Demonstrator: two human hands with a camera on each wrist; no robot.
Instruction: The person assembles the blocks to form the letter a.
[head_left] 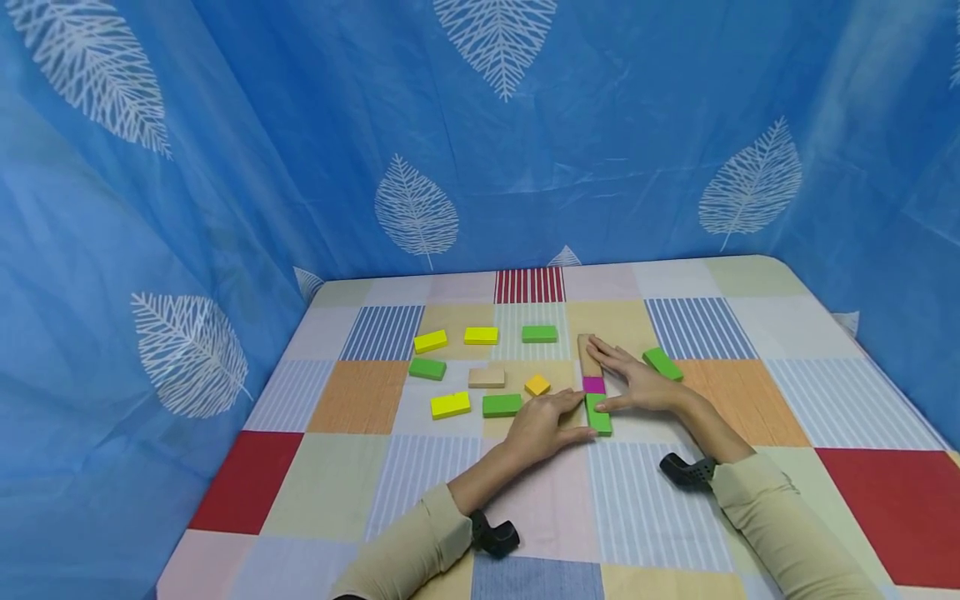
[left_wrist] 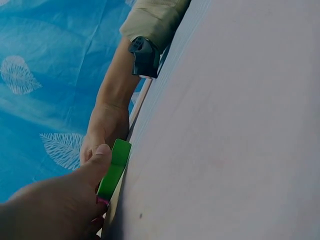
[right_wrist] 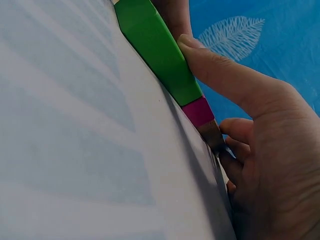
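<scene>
A natural wood block (head_left: pixel 589 357), a magenta block (head_left: pixel 594 385) and a green block (head_left: pixel 598 421) lie end to end in one line. On the line's left side, my left hand (head_left: pixel 542 427) touches the green block with its thumb, its index finger reaching toward the magenta block. From the right, my right hand (head_left: pixel 643 385) lays its fingers along the wood block while its thumb (right_wrist: pixel 220 65) rests on the green block. In the left wrist view, the left thumb (left_wrist: pixel 97 162) is against the green block (left_wrist: pixel 117 162), and the other fingers are mostly hidden.
Left of the line lie several loose blocks: yellow (head_left: pixel 450 406), green (head_left: pixel 502 406), wood (head_left: pixel 487 378) and a small orange one (head_left: pixel 537 384). Another green block (head_left: pixel 663 364) lies just beyond the right hand. A blue curtain (head_left: pixel 600 150) hangs behind the patchwork-covered table (head_left: pixel 322 483).
</scene>
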